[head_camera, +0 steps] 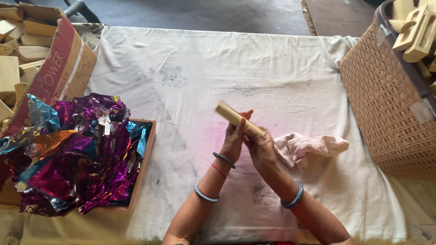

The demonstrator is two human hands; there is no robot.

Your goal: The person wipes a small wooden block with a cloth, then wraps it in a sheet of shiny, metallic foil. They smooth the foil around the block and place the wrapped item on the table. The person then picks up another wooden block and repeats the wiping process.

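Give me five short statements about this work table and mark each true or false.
1. Both hands hold a pale wooden cylinder. True: left hand and right hand close their grip on it.
2. The shiny foil lies right of the hands. False: it is on the left.
3. A pinkish cloth lies beside the right hand. True.
4. The woven basket is empty. False: wooden pieces fill it.
5. The cylinder rests flat on the sheet. False: it is held above it.

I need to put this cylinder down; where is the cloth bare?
The white cloth is bare between the foil heap and both hands, and along the far edge. It is crowded left by the cardboard box, right by the basket and pink rag.
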